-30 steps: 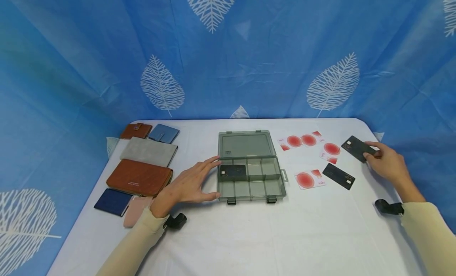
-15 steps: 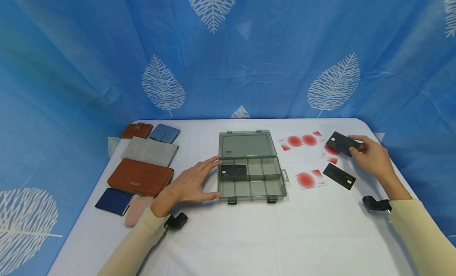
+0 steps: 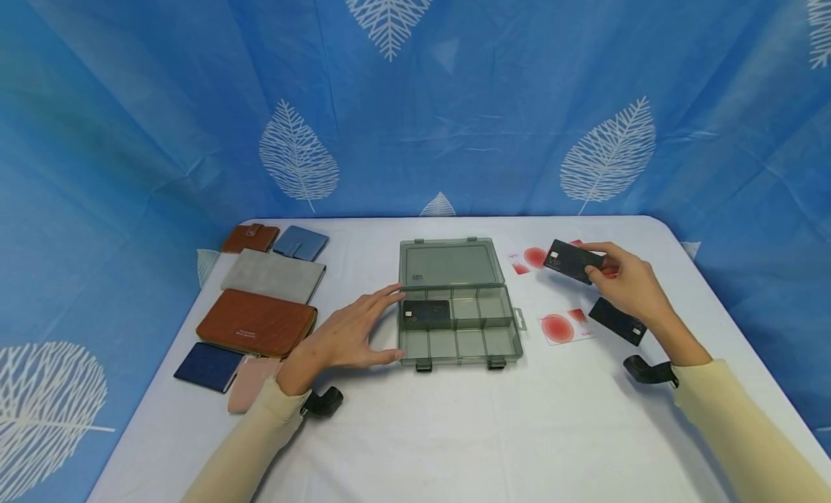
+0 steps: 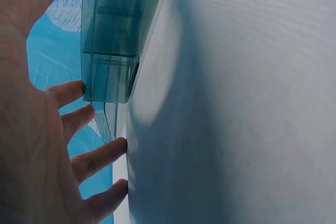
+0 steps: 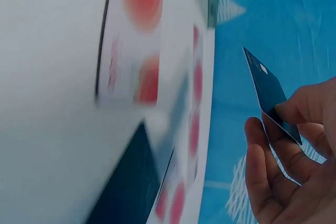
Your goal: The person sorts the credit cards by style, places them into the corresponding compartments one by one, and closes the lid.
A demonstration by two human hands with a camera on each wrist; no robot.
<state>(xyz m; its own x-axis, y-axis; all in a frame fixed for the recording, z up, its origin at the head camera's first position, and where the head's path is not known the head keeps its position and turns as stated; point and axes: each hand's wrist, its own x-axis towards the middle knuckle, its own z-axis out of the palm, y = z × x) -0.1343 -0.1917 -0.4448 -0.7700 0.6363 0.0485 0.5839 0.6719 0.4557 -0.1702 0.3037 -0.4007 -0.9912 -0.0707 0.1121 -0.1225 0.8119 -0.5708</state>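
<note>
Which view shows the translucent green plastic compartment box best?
The head view: it shows the whole box, lid open. The left wrist view shows one end, cut off above; the right wrist view, only a blurred sliver.

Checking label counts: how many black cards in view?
3: a black card at the left of the open box, a second card pinched in the right hand, a third card on the table. Some could be hidden underneath.

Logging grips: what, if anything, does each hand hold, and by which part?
The right hand pinches a black card by the end opposite its chip. The left hand, spread at the box's side, grips nothing.
</note>
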